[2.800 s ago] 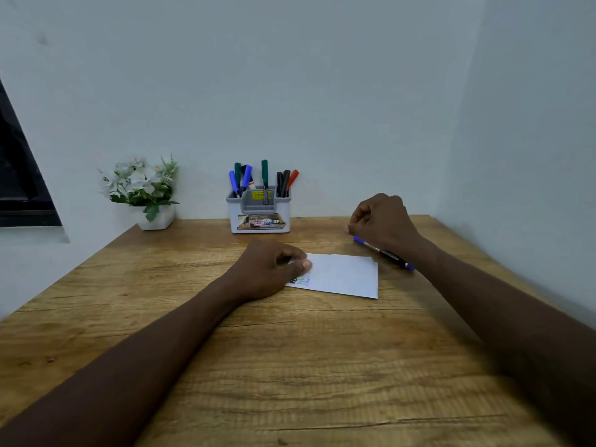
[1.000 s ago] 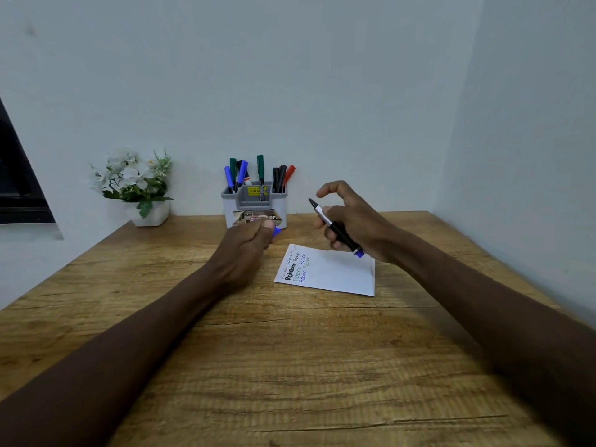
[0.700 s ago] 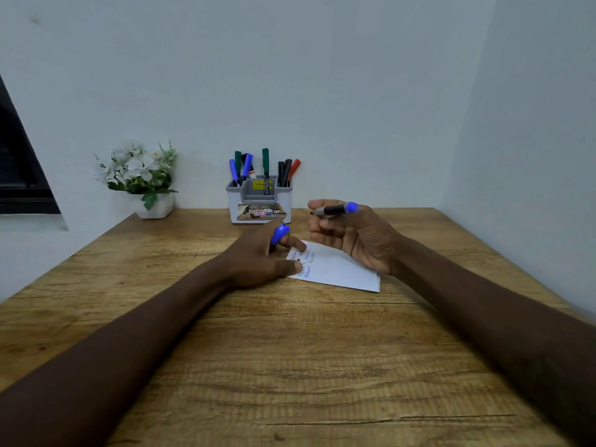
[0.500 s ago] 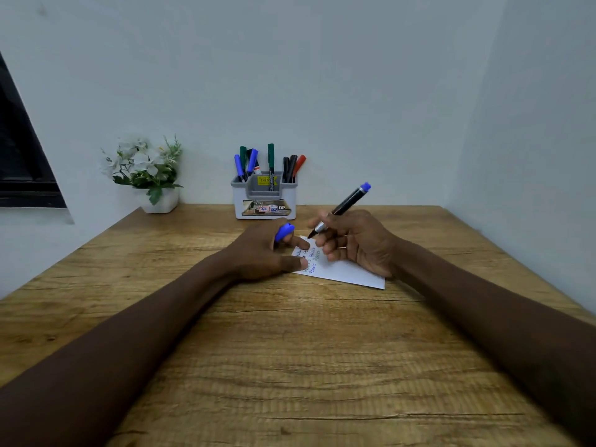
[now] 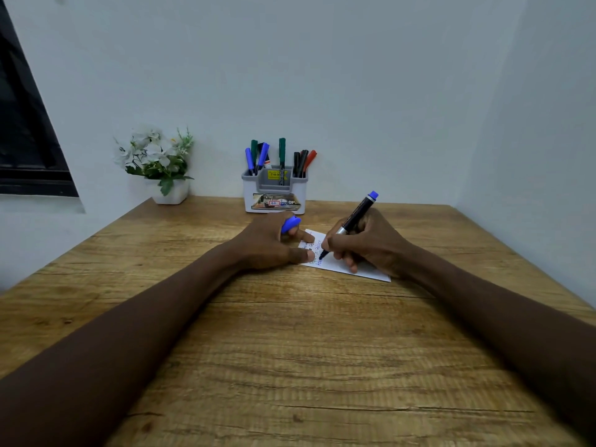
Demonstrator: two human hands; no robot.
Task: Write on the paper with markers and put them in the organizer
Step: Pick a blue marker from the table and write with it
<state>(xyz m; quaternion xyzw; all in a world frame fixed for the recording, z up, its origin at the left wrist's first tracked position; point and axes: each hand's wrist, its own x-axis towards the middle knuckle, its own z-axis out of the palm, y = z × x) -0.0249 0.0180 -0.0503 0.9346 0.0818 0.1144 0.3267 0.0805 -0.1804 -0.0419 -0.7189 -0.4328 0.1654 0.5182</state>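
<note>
Both forearms rise from the lower corners of the frame and meet just above its centre. The right hand [image 5: 364, 245] is curled around a black-barrelled marker with a blue end plug [image 5: 354, 221] and pinches it near the silver collar. The marker leans back toward the upper right, and its blue tip touches a small white sheet of paper [image 5: 346, 267] beside lines of handwriting. The left hand [image 5: 269, 245] rests knuckles-up on the wooden table [image 5: 290, 350], with its thumb tip and one fingertip pressed on the paper's left edge. A blue marker cap [image 5: 291, 224] is clamped between its curled fingers (only the cap's upper part shows).

The paper lies flat at mid-frame, well in from every table edge. A broad stretch of wood grain runs between the forearms down to the bottom of the frame. The table's far edge meets the back wall, and its right edge runs along the side wall.

A grey and white plastic organizer [image 5: 274, 195] stands at the far edge, just above the left hand in the frame and apart from it. It holds upright markers: two blue, two green, one red and what look like three black, though the dark barrels overlap. There is one sheet, one loose cap and one marker in hand. A white pot of white flowers [image 5: 158, 162] sits at the upper left.
</note>
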